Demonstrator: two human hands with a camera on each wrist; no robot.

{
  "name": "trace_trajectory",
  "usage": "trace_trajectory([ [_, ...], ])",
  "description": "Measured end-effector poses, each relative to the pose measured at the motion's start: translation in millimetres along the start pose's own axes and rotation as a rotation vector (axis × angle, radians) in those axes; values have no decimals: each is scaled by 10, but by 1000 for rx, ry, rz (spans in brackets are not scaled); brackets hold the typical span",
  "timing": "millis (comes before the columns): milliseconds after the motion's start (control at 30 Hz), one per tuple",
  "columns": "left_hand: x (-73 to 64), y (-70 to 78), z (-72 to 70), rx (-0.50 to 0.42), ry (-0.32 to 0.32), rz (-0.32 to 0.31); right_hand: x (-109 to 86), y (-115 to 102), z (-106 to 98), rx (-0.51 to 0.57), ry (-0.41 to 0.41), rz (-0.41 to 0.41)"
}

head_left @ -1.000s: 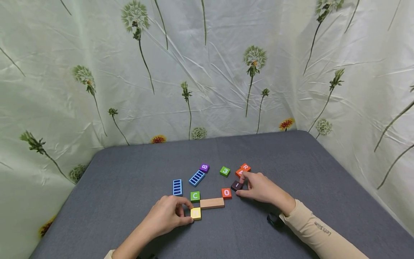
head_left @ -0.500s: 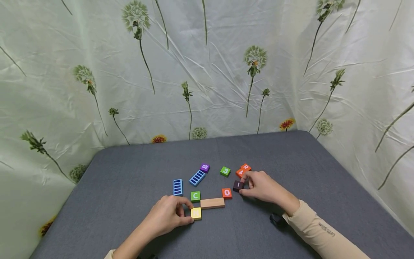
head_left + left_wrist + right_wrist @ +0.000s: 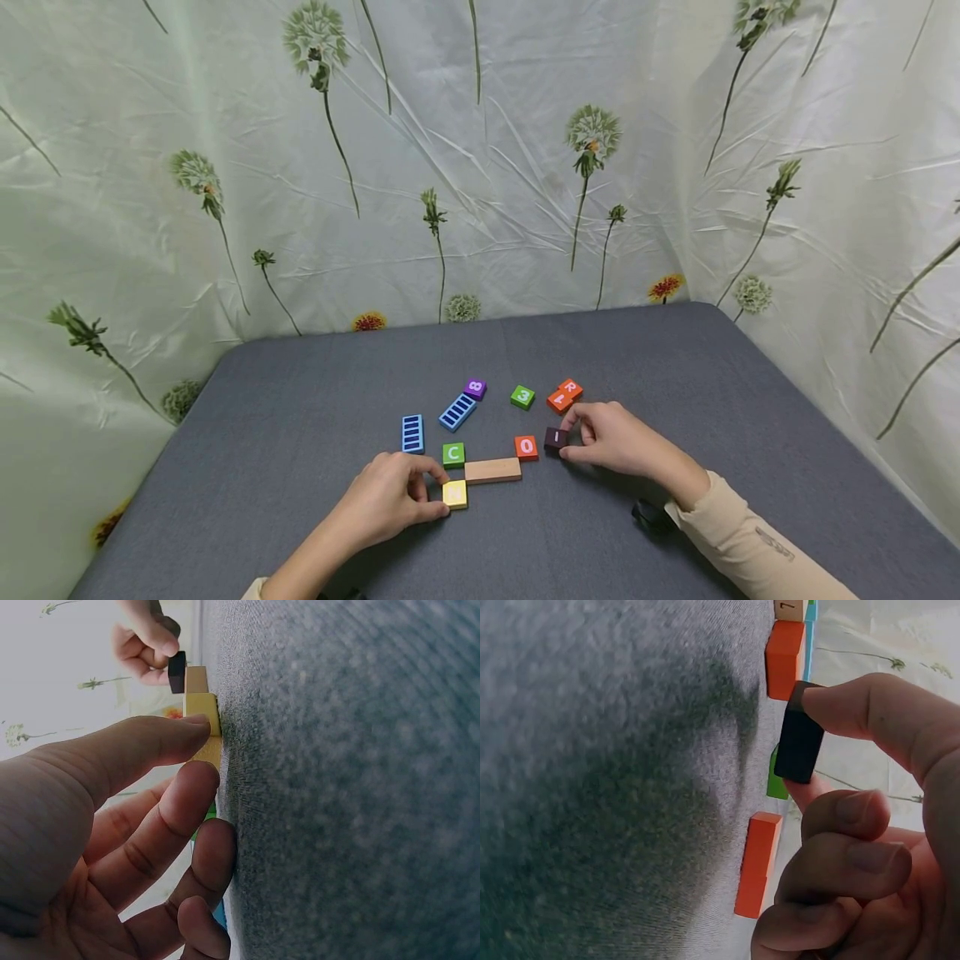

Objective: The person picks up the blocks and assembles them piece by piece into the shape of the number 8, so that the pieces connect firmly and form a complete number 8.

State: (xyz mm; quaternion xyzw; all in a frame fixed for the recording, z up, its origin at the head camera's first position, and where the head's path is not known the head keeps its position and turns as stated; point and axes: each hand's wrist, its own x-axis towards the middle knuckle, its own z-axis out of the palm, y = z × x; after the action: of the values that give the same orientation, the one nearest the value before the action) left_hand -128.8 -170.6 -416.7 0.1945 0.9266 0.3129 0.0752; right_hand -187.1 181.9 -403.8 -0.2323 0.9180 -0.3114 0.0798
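As right hand (image 3: 618, 439) pinches dark block (image 3: 556, 442), dash (image 3: 557, 437) crosswise | left hand (image 3: 384, 498) pinches yellow block (image 3: 455, 495) | plank (image 3: 492, 472) lies crosswise

On the table (image 3: 300, 400), the plank (image 3: 492, 471) has the C block (image 3: 453, 455) by its far left corner, the near block (image 3: 454, 495) by its near left and the O block (image 3: 527, 447) by its far right. The left hand (image 3: 390, 496) is left of the near block. Right of the O block, apart, is the right-hand block (image 3: 556, 439), then the right hand (image 3: 622, 437). Farther, left to right: the left bar (image 3: 412, 434), the right bar (image 3: 457, 412) with the 8 block (image 3: 475, 388) at its far end, the 3 block (image 3: 522, 397), and the R block (image 3: 571, 389) touching 1 adjoining block (image 3: 559, 402).
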Motion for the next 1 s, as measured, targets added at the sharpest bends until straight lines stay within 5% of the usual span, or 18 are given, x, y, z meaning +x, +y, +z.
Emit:
trace_trajectory([
  [1000, 6, 11, -4, -3, -3, -8, -96, -179, 152, 108, -214, -136],
])
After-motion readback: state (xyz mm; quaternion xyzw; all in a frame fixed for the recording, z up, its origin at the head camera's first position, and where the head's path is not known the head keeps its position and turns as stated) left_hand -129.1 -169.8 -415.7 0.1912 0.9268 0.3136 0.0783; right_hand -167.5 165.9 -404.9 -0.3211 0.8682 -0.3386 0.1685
